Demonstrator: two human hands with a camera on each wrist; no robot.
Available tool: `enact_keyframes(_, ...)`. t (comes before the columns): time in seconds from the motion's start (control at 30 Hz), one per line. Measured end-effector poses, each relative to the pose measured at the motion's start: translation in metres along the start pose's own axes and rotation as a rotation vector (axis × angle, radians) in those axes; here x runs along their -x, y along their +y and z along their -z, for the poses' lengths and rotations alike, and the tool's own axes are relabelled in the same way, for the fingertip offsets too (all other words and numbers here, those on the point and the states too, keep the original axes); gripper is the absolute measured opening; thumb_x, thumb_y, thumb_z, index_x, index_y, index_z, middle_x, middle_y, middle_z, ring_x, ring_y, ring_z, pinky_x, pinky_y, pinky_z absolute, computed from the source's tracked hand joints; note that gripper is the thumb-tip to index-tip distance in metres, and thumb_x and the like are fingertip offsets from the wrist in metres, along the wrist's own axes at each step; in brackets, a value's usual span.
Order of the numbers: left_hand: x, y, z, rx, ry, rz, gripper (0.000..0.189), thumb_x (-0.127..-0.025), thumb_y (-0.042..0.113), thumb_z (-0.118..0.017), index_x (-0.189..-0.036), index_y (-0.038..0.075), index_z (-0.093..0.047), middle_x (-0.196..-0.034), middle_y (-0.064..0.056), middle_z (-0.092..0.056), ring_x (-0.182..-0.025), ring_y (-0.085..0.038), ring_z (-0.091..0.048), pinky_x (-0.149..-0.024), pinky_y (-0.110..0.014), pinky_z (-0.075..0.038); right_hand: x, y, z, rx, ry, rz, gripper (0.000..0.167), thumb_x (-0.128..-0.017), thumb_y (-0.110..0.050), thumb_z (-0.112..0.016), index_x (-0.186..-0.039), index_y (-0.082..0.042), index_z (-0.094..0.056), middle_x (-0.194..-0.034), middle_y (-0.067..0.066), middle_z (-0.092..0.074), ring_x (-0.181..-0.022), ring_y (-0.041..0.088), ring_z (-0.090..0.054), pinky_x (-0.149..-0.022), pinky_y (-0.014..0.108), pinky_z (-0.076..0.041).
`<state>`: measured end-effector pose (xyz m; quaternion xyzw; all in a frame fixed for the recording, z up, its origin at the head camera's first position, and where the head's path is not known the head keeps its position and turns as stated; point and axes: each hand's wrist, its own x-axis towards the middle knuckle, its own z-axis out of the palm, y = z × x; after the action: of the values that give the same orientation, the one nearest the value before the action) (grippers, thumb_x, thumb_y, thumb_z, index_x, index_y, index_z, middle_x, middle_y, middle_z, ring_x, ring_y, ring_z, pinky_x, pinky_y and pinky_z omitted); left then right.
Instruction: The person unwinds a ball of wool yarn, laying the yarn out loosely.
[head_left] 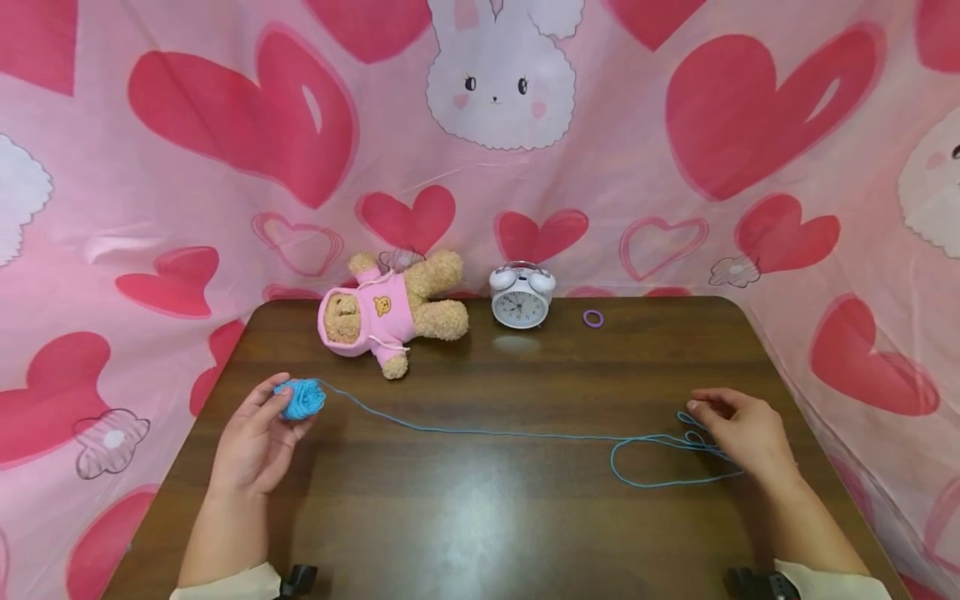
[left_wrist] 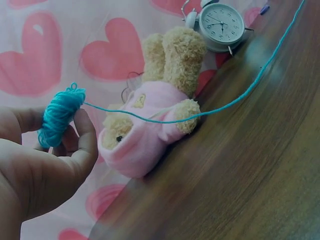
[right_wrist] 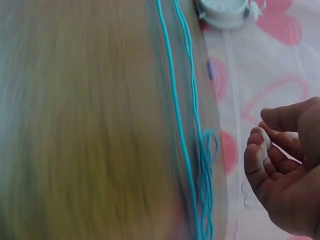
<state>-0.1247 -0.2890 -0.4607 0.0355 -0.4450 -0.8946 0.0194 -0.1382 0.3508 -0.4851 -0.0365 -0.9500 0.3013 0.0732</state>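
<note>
My left hand (head_left: 258, 437) pinches a small wound ball of bright blue yarn (head_left: 303, 399) between thumb and fingers, raised over the table's left side. In the left wrist view the yarn ball (left_wrist: 61, 116) shows its layered strands. A single strand (head_left: 480, 432) runs from it to the right across the table. Over the right side, my right hand (head_left: 750, 433) hovers above loose loops of the yarn (head_left: 637, 483). Its fingers are loosely curled with nothing between them, as the right wrist view shows beside the gathered loops (right_wrist: 205, 185).
A teddy bear in a pink hoodie (head_left: 390, 308) lies on its back at the rear left of the brown table (head_left: 465, 533). Right of it stand a white twin-bell alarm clock (head_left: 521, 298) and a purple ring (head_left: 593, 318). A pink heart-patterned cloth (head_left: 600, 167) hangs behind.
</note>
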Motion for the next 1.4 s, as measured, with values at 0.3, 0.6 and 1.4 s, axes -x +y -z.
enact_keyframes(0.3,-0.003,-0.005,-0.004,0.0,-0.023,-0.008,0.025,-0.109,0.003,-0.047,-0.118,0.013,-0.068,-0.112,-0.003,-0.067,-0.099,-0.019,-0.07,-0.084,-0.032,-0.06,-0.014,-0.04,-0.032,-0.092,-0.05,0.074,0.03,-0.098,-0.033,-0.072,-0.113,-0.008,-0.077,-0.098,0.005,-0.078,-0.083,0.016,-0.065,-0.064,0.025,-0.05)
enact_keyframes(0.6,-0.006,-0.009,-0.009,-0.008,-0.035,-0.013,0.025,-0.109,0.002,-0.046,-0.117,0.013,-0.068,-0.11,-0.004,-0.066,-0.098,-0.019,-0.07,-0.083,-0.033,-0.059,-0.026,-0.079,-0.066,-0.178,-0.149,0.095,0.024,-0.097,-0.028,-0.074,-0.113,-0.01,-0.078,-0.093,0.0,-0.077,-0.079,0.016,-0.065,-0.063,0.029,-0.051)
enact_keyframes(1.4,-0.018,-0.016,-0.047,-0.099,-0.104,-0.001,0.019,-0.11,0.007,-0.047,-0.119,0.015,-0.061,-0.112,-0.004,-0.063,-0.097,-0.018,-0.069,-0.083,-0.032,-0.056,-0.028,-0.186,-0.156,-0.362,-0.29,0.286,0.02,-0.089,-0.018,-0.08,-0.105,-0.006,-0.079,-0.082,-0.008,-0.072,-0.072,0.007,-0.063,-0.067,0.025,-0.052)
